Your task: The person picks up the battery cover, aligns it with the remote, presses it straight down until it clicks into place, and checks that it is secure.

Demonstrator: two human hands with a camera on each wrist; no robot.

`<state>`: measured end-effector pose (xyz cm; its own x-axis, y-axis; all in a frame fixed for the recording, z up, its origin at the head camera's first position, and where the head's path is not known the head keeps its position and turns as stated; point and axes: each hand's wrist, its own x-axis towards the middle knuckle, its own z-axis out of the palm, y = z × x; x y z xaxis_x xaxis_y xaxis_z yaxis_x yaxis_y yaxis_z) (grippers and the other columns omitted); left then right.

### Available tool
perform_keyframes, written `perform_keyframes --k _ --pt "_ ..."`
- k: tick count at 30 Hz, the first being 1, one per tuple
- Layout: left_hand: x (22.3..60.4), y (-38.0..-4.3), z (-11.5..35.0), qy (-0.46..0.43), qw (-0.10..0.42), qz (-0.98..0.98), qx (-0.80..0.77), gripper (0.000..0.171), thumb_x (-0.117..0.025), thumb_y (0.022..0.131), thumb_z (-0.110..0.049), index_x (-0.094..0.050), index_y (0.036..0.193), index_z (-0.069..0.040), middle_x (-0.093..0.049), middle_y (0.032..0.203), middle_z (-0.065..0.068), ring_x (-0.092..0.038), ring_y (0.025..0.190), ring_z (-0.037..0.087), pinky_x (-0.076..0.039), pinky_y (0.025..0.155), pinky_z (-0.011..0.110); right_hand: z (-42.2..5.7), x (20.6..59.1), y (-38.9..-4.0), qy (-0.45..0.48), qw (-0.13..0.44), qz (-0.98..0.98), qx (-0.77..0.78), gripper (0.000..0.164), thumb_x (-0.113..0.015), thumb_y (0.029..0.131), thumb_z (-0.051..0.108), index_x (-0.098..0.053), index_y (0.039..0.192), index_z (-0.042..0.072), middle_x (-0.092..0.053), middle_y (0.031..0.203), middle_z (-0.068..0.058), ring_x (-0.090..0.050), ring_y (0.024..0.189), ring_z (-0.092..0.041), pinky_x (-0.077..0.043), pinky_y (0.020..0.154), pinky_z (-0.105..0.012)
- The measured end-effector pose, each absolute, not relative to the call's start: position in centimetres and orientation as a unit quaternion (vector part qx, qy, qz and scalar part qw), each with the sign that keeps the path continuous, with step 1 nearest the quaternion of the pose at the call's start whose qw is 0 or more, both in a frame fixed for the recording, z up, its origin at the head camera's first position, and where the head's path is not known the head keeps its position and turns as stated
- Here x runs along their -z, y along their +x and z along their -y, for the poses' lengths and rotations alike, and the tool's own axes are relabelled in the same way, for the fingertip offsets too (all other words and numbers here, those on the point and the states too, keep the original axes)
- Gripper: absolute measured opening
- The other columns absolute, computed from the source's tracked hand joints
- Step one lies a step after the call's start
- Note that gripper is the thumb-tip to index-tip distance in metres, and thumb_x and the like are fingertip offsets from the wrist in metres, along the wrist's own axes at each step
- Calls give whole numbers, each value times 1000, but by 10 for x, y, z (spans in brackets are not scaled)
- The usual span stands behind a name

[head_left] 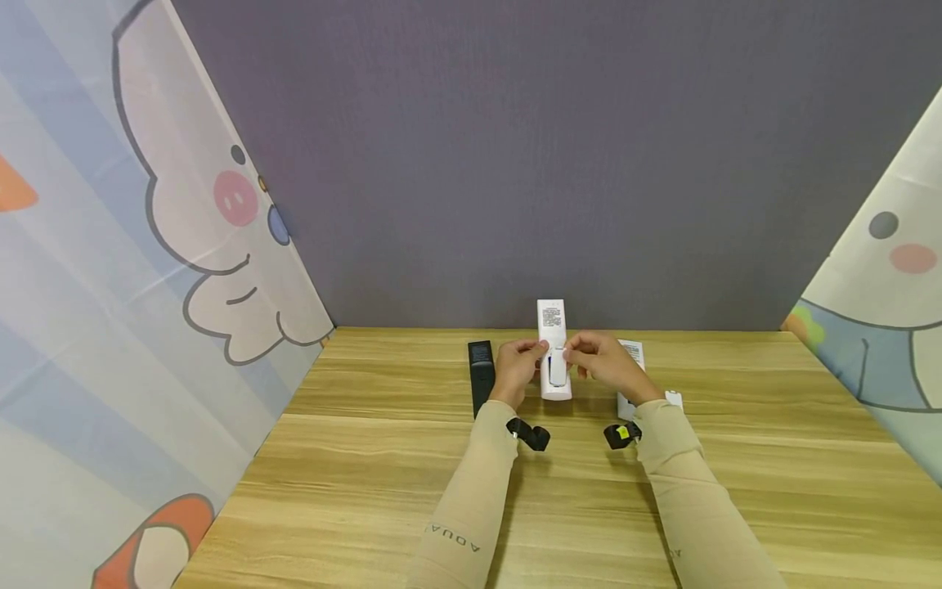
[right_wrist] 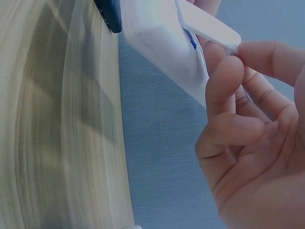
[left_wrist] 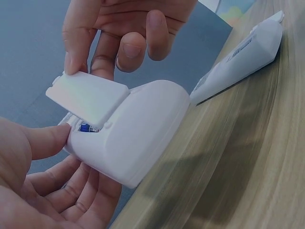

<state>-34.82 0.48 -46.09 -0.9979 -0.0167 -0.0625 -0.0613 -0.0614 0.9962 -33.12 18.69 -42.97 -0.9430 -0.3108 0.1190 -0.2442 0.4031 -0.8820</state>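
Note:
A white remote control [head_left: 552, 331] is held up with its labelled back showing and its battery compartment partly uncovered. My left hand [head_left: 517, 368] grips it by the left side, thumb near the compartment's edge in the left wrist view. The right hand [head_left: 607, 360] pinches one end of the white battery cover [left_wrist: 90, 97] between thumb and fingers. That cover sits tilted over the compartment, its other end touching or close to the remote's lower end. Beneath it a blue battery [left_wrist: 86, 127] shows in the gap; the rest of the compartment is hidden.
Left of the left hand lies a black remote [head_left: 482, 372] on the wooden table [head_left: 353, 458]. A second white remote [head_left: 631, 352] lies partly behind the right wrist, with a small white piece [head_left: 674, 398] beside it. A grey panel [head_left: 545, 164] rises behind the table.

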Motion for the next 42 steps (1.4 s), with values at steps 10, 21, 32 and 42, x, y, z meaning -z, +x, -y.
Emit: perform_keyframes --k 10,21,32,42 --pt "459 -347 -5 -27 13 -681 -732 21 -70 98 -20 -76 111 -4 -73 96 7 -66 77 12 -56 67 28 -185 432 -330 -158 45 -841 515 18 -61 104 24 -68 104 7 -66 100 -28 -61 72 -37 -51 62 -39" --pt "459 -347 -6 -34 15 -688 -725 21 -70 99 -21 -76 112 -6 -73 99 7 -65 79 13 -55 65 25 -184 433 -331 -168 42 -845 506 19 -63 103 23 -67 104 4 -64 89 -18 -58 66 -24 -50 61 -35" --pt "458 -347 -6 -33 10 -692 -721 23 -70 99 -21 -75 114 -5 -73 99 8 -66 79 14 -55 64 25 -184 436 -334 -171 34 -848 501 17 -63 103 19 -65 99 3 -62 83 -19 -58 67 -34 -47 59 -34" --pt "457 -348 -7 -35 10 -691 -721 23 -70 98 -20 -75 114 -4 -73 97 7 -64 78 12 -54 64 25 -183 435 -334 -163 36 -852 496 16 -64 102 17 -65 97 1 -61 73 -4 -58 64 -28 -45 57 -27"
